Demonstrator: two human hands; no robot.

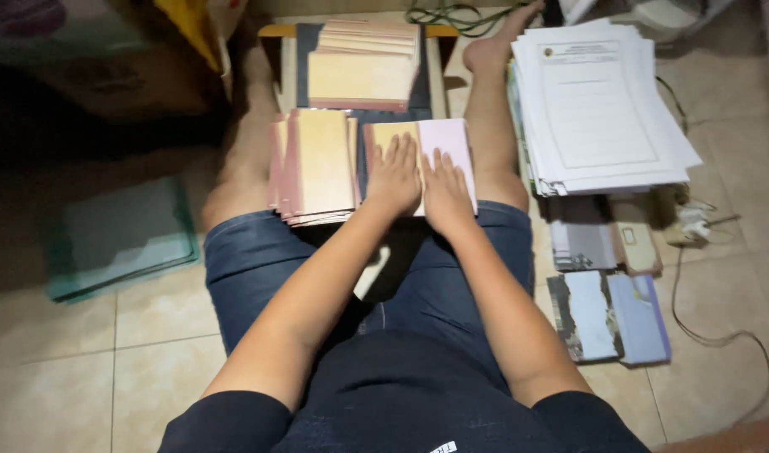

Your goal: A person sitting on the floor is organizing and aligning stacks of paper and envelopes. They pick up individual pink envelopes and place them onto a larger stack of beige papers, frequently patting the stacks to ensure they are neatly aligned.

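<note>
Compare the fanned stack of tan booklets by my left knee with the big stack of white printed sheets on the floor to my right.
The fanned stack of tan booklets is small with reddish edges and sits on a dark low board; the big stack of white printed sheets is far larger, paler and lies on the floor. Neither stack is touched: both hands, left hand and right hand, press flat on a separate pink and tan booklet. Both stacks are loosely squared, edges slipping.
</note>
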